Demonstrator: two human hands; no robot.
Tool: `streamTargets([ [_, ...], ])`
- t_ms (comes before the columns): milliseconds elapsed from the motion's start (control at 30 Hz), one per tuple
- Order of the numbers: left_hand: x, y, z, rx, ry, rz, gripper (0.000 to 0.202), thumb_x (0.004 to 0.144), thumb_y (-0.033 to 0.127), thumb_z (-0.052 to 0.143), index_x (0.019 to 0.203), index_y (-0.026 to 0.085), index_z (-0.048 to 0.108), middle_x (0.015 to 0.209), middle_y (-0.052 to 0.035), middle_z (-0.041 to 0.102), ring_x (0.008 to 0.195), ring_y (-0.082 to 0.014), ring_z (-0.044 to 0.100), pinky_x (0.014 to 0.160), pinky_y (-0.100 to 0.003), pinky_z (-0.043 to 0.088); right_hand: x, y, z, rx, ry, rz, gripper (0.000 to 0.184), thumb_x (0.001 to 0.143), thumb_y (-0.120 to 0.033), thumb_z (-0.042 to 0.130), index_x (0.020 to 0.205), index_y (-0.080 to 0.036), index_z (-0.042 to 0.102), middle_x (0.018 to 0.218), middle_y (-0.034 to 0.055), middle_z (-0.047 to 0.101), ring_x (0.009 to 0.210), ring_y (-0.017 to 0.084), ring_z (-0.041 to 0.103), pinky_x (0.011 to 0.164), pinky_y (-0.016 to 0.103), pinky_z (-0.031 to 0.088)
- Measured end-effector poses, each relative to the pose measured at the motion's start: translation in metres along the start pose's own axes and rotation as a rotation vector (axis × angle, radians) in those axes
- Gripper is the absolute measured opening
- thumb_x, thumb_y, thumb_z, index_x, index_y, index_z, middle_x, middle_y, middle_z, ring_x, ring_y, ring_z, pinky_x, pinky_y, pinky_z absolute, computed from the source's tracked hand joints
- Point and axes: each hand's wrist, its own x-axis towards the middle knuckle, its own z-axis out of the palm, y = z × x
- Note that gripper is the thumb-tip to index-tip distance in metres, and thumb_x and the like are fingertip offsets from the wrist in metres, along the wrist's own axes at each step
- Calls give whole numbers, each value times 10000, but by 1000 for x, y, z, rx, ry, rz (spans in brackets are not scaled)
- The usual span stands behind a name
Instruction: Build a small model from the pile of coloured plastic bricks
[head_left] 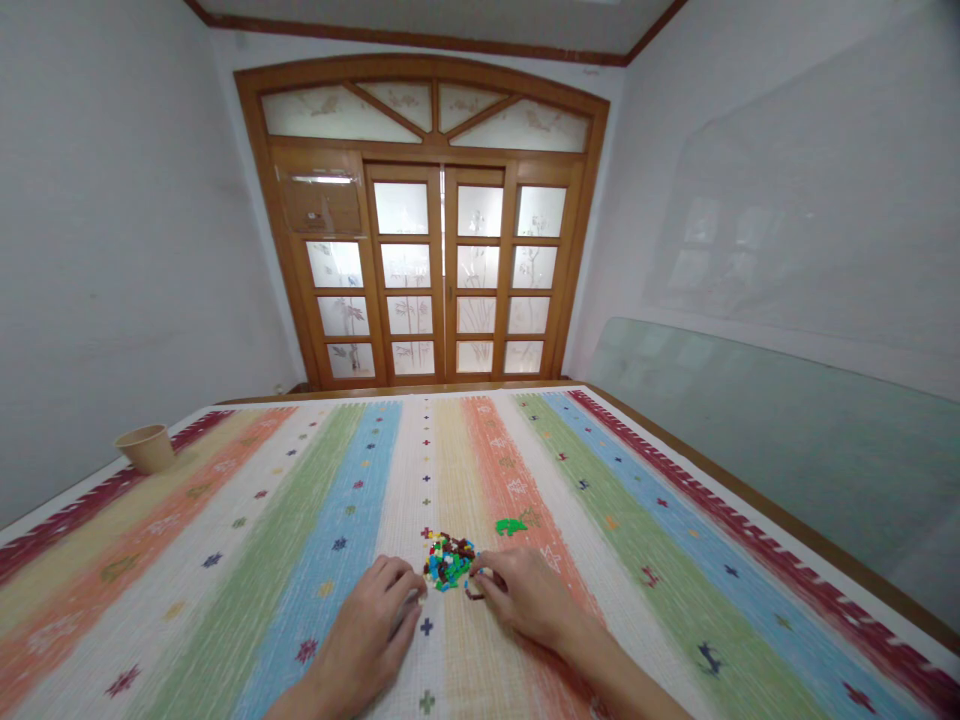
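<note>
A small heap of toy building pieces (448,565) in green, blue, white, brown, yellow and red lies on the striped tablecloth, between my two hands. My left hand (379,625) rests just left of the heap, its fingers curled in; what they hold, if anything, is hidden. At the heap's right edge, my right hand (529,597) has thumb and fingers pinched together on a short brown strip (474,597), partly hidden by the fingers. Beyond the right hand, a flat green piece (511,526) lies apart from the heap.
The striped tablecloth (292,500) covers a wide table. A tan paper cup (147,449) stands near its left edge. A glass panel (750,410) leans along the right wall. Wooden doors with glass panes (442,270) stand behind the table's far edge.
</note>
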Motion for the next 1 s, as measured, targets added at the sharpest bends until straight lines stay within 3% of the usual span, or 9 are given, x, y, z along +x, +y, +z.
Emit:
streamTargets([
  [467,2,2,-3,5,23,18,159,978,126,525,975,238,638,1016,-65,672,948,-247,665,840,-374,559,0,0,4,1,22,53,293,980,-248,563,1209,-271,745,966,58,825,892,232,764,753,278,426],
  [1000,2,3,-3,4,11,7,163,970,122,526,965,234,644,1015,-68,673,950,-245,661,845,-377,562,1,-2,9,-3,-14,28,180,970,-239,599,1048,-228,761,923,58,819,853,204,753,698,251,374],
])
